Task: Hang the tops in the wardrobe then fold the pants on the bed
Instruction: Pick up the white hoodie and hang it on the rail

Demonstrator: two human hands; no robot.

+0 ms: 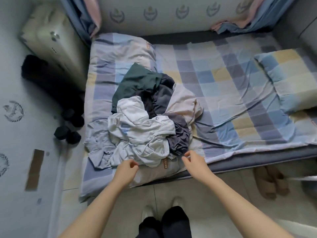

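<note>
Head view shows my left hand (127, 169) and right hand (192, 160) loosely curled, holding nothing, at the near edge of the clothes pile (145, 117) mid-bed (240, 86); soft, floppy white hoodie (142, 134), best pinched at shoulders.

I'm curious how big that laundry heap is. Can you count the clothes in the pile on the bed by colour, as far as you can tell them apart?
Dark green: 1
White or pale grey: 1
Dark grey: 2
Beige: 1
Light blue-grey: 1
Total: 6 visible, though tangled folds may hide more.
</note>
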